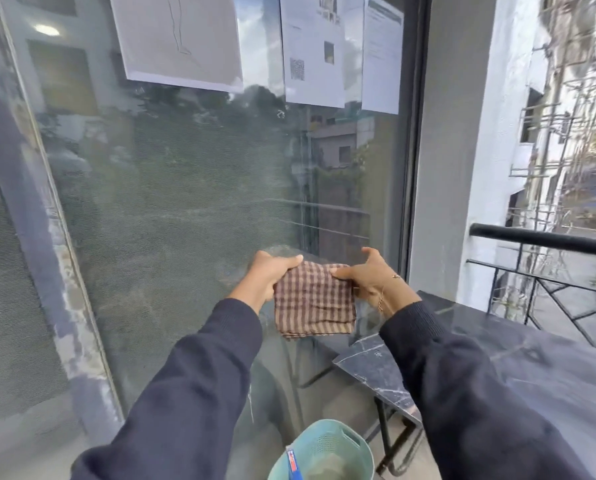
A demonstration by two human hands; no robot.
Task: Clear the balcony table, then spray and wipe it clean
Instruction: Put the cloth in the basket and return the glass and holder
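Left hand (270, 277) grips the cloth's (313, 301) left top corner, and the right hand (369, 278) pinches the right one. The folded checked cloth hangs between them, up in the air before the glass, left of the dark table (497, 344). Looks like the wiping step: next, carry it right and lay it flat on the tabletop. A green basket (327, 452) sits near, below.

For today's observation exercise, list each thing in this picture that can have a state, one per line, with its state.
Cloth: folded, checked, held up in the air by both hands, off the table.
Left hand: grips the cloth's upper left corner.
Right hand: pinches the cloth's upper right corner.
Table: dark marble top, bare where visible.
Basket: green, below the arms, a blue item at its rim.
Papers: stuck on the glass.
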